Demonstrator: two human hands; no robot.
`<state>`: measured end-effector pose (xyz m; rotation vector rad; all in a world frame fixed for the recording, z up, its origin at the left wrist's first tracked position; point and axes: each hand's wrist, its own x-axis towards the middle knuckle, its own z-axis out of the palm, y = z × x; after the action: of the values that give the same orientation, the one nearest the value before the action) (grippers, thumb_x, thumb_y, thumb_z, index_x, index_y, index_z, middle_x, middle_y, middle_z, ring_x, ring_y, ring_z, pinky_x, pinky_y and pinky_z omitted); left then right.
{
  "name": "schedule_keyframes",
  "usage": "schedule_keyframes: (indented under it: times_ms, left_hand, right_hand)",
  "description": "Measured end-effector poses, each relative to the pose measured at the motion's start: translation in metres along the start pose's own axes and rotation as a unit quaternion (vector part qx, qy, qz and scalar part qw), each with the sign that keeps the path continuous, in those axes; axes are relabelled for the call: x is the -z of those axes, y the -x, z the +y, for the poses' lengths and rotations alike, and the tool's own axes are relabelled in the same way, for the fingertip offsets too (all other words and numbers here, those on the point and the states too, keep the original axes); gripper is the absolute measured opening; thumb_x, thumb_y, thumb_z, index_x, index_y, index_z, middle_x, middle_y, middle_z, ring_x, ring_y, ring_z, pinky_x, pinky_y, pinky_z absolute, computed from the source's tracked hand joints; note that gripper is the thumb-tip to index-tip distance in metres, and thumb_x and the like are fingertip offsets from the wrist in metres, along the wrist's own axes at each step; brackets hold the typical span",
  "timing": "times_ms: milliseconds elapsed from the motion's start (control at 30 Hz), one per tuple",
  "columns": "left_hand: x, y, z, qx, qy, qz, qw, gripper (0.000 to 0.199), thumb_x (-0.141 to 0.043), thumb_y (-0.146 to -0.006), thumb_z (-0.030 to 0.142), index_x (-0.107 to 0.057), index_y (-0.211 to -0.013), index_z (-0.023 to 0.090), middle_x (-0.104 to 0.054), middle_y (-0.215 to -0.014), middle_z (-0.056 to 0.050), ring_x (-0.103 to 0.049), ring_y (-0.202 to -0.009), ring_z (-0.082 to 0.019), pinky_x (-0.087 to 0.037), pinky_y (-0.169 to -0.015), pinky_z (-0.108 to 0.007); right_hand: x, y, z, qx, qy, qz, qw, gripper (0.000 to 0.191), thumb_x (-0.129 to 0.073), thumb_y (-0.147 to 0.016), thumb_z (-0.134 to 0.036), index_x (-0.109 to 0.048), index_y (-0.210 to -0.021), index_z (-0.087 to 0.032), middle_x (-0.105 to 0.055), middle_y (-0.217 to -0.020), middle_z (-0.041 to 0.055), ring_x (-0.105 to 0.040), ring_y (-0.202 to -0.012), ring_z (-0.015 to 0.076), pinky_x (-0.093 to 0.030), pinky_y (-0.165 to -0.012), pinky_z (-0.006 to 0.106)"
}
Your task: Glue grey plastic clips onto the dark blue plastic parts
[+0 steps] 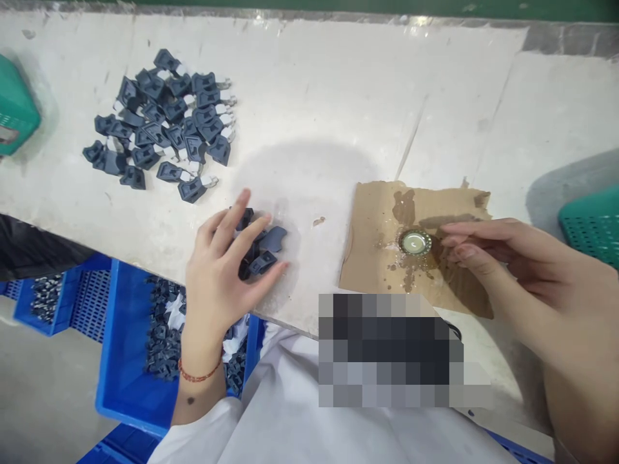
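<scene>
My left hand [223,264] is spread, fingers apart, over a small group of dark grey plastic parts [274,239] near the table's front edge. Its fingers hide some of them, and whether it touches them I cannot tell. On the right, my right hand [507,270] has thumb and fingertips drawn together in a pinch; anything between them is too small to make out. Just left of those fingertips lies an upturned bottle cap [414,243] with pale liquid inside. It rests on a piece of brown cardboard [370,212] marked with wet spots.
At the back left is a heap of dark grey parts with white pieces attached [155,132]. Green baskets [17,106] stand at both sides. Below the front edge, a blue bin [116,348] holds many similar parts. A pixelated patch covers the front middle.
</scene>
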<state>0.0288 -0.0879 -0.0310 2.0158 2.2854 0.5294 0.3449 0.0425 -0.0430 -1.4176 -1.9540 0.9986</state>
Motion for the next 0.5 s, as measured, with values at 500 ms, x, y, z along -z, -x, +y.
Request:
schedule_keyframes:
  times_ms: [500]
  left_hand:
    - [-0.125,0.225,-0.085,0.420,-0.092,0.018,0.903,0.041,-0.070,-0.100,0.045,-0.066,-0.130,0.017,-0.067,-0.134,-0.012,-0.067,-0.119,-0.027,-0.059,-0.102,-0.051]
  right_hand:
    - [-0.001,0.000,0.000,-0.031,-0.007,0.011,0.999,0.018,-0.077,-0.092,-0.042,-0.084,-0.105,-0.031,-0.084,-0.107,0.0029,-0.080,-0.101,0.0270,-0.063,-0.097,0.049]
